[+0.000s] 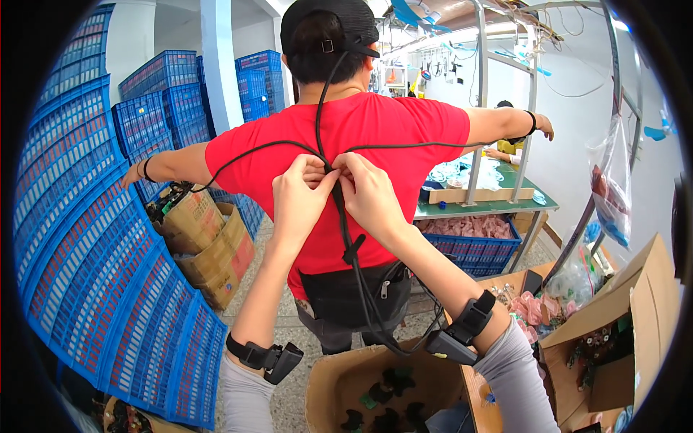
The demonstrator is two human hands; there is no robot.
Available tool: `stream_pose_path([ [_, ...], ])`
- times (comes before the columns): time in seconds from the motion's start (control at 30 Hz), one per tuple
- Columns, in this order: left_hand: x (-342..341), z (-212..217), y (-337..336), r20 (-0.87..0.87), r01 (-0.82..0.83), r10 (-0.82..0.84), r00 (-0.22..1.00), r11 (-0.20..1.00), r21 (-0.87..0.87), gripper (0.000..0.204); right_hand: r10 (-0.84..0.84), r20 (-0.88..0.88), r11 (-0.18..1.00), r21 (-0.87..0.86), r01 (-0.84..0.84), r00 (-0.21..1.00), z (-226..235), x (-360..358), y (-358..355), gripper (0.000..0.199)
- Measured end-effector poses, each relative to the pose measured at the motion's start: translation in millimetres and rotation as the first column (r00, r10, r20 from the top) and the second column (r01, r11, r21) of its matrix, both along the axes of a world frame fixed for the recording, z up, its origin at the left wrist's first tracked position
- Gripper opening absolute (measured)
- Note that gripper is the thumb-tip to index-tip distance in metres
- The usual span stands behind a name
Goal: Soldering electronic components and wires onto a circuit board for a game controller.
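In front of me a person in a red T-shirt [260, 173] stands with back turned and both arms stretched out sideways. Black cables [345, 224] meet at the middle of that back, branching up to a black cap [323, 22], out to a band on each wrist, and down past a strap to a black waist bag [346, 299]. My left hand [299, 189] pinches the cables at the branching point. Close against it, my right hand [368, 193] pinches there too, thumbs nearly touching. Exactly what lies between the fingertips is hidden. I wear a black strapped device on each forearm.
Blue plastic crates [115, 289] are stacked along the left, beside cardboard boxes [206, 245]. An open carton [390, 361] with dark pieces stands below my arms. At right are a green table [530, 189], a crate of pink pieces [473, 249] and another carton [653, 310]. Another person sits behind the table.
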State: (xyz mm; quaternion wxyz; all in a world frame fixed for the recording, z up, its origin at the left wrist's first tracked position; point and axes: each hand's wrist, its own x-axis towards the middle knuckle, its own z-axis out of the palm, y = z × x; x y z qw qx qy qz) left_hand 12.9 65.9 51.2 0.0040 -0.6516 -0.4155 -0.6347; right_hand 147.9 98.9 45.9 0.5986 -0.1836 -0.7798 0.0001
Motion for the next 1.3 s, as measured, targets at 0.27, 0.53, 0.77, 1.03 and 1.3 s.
stream_pose_path([
  [0.27,23.7,-31.8,0.4,-0.044,-0.203,0.212,0.976,0.966,0.160,0.034,-0.020,0.135,0.999,-0.039,0.026,0.991,11.5,7.2,4.7,0.016],
  [0.53,37.4,-55.9,1.9,0.349,0.136,-0.159,0.924,0.987,0.089,0.024,-0.104,0.241,0.991,0.109,0.080,0.965,15.2,16.2,0.6,0.019],
  [0.77,41.2,-57.0,-4.8,0.753,0.483,-0.379,0.538,0.871,0.093,0.031,-0.186,0.167,0.982,0.007,0.188,0.968,10.3,12.1,-7.6,0.013],
  [1.03,29.4,-49.1,-6.2,0.739,0.601,-0.378,0.558,0.798,-0.045,0.025,0.022,0.023,0.995,-0.097,-0.019,0.999,6.7,21.0,-4.9,0.009],
  [1.3,33.1,-46.8,-3.4,0.465,0.464,-0.367,0.806,0.879,-0.110,0.016,-0.115,0.146,0.985,-0.109,0.131,0.983,14.4,22.6,-5.2,0.012],
])
